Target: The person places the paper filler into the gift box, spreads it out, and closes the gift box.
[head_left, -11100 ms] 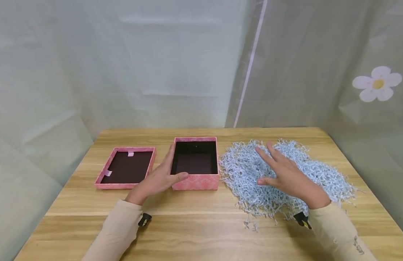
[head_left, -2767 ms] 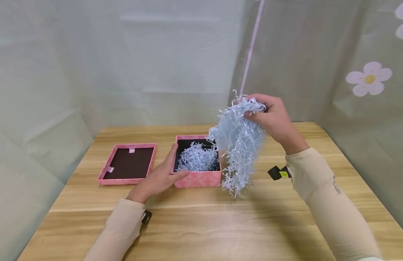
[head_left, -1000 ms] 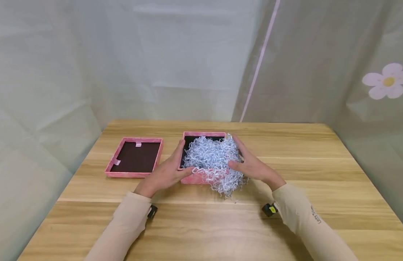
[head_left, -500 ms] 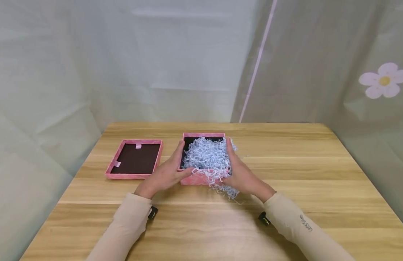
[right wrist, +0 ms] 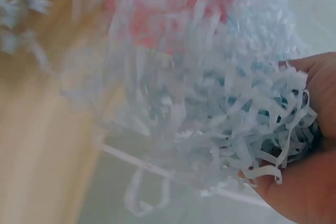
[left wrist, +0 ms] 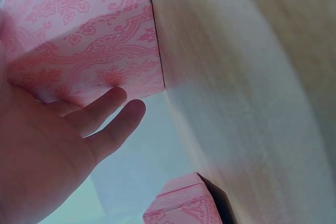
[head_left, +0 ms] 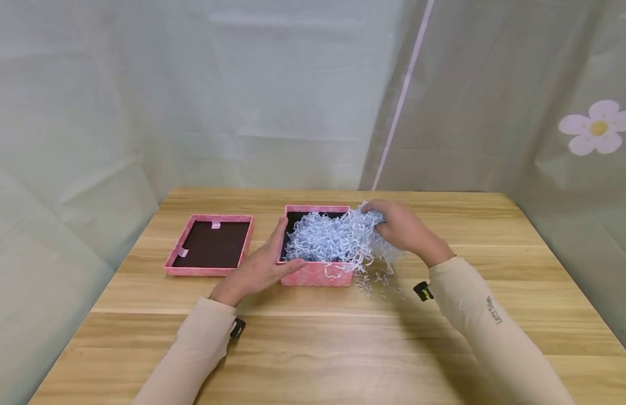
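Observation:
A pink patterned box [head_left: 318, 275] with a black inside stands at mid-table, its mouth largely filled with pale blue shredded paper [head_left: 318, 239]. My left hand [head_left: 257, 270] rests against the box's left side, fingers fairly straight, thumb along the front rim. In the left wrist view the fingertips [left wrist: 116, 97] touch the box wall [left wrist: 89, 51]. My right hand [head_left: 401, 228] grips a clump of shredded paper [head_left: 369, 222] over the box's right edge. In the right wrist view loose strands [right wrist: 226, 108] spill from between its fingers and thumb, blurred toward the box.
The box's shallow pink lid [head_left: 211, 244] lies inside up to the left, black-lined with two small tabs. Loose paper shreds [head_left: 379, 284] are scattered on the wooden table [head_left: 313, 343] by the box's front right corner. Hanging fabric [head_left: 293, 101] encloses the back and sides.
Shredded paper has gone from the table's right side into the box. The right hand, lately flat against the box's right side, has gathered the overhanging paper and lifted it. The left hand stays.

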The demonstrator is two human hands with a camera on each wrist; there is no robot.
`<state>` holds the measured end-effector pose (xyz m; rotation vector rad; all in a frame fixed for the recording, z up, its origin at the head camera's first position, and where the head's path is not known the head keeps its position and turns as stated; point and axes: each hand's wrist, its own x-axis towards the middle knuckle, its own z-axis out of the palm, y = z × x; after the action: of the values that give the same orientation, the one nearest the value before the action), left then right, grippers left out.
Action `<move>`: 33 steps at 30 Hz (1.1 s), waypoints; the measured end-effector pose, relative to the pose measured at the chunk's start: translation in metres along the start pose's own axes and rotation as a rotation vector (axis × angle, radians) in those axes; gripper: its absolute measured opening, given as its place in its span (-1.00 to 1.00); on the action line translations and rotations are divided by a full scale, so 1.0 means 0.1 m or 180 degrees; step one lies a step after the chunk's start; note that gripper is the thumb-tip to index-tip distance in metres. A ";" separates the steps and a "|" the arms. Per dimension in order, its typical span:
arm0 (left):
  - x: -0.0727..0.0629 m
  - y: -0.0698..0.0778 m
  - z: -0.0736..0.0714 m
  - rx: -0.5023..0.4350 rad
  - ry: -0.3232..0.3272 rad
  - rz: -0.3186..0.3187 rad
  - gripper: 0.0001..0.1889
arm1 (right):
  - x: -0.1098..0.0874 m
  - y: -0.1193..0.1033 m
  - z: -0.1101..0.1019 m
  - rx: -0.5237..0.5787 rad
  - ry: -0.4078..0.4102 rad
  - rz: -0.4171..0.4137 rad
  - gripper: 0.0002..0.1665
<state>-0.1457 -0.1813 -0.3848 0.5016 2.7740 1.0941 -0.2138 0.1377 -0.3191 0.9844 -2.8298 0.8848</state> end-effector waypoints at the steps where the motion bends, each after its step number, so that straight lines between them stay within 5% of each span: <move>1: 0.00 0.00 0.00 -0.0002 -0.0006 -0.0008 0.17 | 0.05 -0.05 -0.04 -0.0076 0.0083 -0.0041 -0.43; 8: -0.01 -0.02 -0.01 -0.0032 -0.0054 -0.0020 0.24 | 0.38 -0.51 -0.11 -0.0518 0.0518 -0.0377 -0.50; 13: 0.02 -0.03 0.01 -0.0067 -0.0059 0.0023 0.25 | 0.52 -0.74 0.11 -0.0335 0.0705 -0.0754 -0.52; 17: 0.05 -0.02 0.02 -0.0098 -0.0055 0.0069 0.25 | 0.54 -0.77 0.37 -0.0035 0.0207 -0.0505 -0.54; 21: 0.05 0.00 0.02 -0.0098 -0.0055 0.0027 0.25 | 0.53 -0.69 0.54 -0.0351 -0.0744 -0.0219 -0.44; 23: 0.04 0.01 0.02 -0.0099 -0.0067 0.0002 0.25 | 0.52 -0.64 0.55 -0.0439 -0.0992 -0.0250 -0.38; 33: 0.06 0.08 0.05 -0.0116 -0.0076 0.0052 0.25 | 0.28 -0.48 0.00 0.0808 -0.0985 -0.0430 0.00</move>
<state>-0.1478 -0.1704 -0.3833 0.5305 2.7291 1.1323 -0.2087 0.0905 -0.2891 1.4407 -2.8936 1.1920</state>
